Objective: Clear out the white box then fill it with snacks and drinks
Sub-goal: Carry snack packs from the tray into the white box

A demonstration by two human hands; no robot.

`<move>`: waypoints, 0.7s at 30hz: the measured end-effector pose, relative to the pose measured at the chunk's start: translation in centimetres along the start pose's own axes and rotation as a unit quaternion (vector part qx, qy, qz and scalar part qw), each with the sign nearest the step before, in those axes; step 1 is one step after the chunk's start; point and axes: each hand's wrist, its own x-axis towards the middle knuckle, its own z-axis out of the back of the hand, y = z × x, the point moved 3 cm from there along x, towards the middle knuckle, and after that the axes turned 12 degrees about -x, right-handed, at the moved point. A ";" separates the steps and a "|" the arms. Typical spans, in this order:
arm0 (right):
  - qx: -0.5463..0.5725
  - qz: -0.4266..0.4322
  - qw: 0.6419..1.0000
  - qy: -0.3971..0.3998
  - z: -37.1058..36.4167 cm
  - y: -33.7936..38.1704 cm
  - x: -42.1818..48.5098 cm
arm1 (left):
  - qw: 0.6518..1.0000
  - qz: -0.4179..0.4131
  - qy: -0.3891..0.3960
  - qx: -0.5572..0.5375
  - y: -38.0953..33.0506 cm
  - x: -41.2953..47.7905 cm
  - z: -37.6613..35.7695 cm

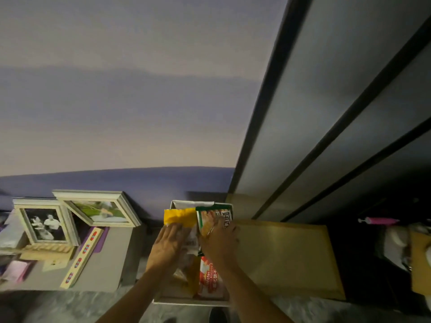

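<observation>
There are two picture frames (46, 226) and one white box (191, 203). Three snack packets show: yellow packet (179, 216), green packet (214, 220), red wafer packet (208, 278).

Grey marbled floor (70, 308), white box (186, 204), brown cardboard (291, 257) beside it
</observation>
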 end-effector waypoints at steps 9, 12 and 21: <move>0.019 0.029 0.999 -0.038 5.5 -0.5 -0.3 | 0.998 0.029 -0.023 -0.049 -0.9 0.4 7.3; 0.028 0.042 0.995 -0.082 10.8 0.6 -2.0 | 0.986 0.049 -0.117 -0.106 -1.4 0.3 13.2; 0.011 0.116 0.969 -0.216 23.2 9.4 -9.6 | 0.953 0.051 -0.290 -0.075 1.3 -4.5 30.4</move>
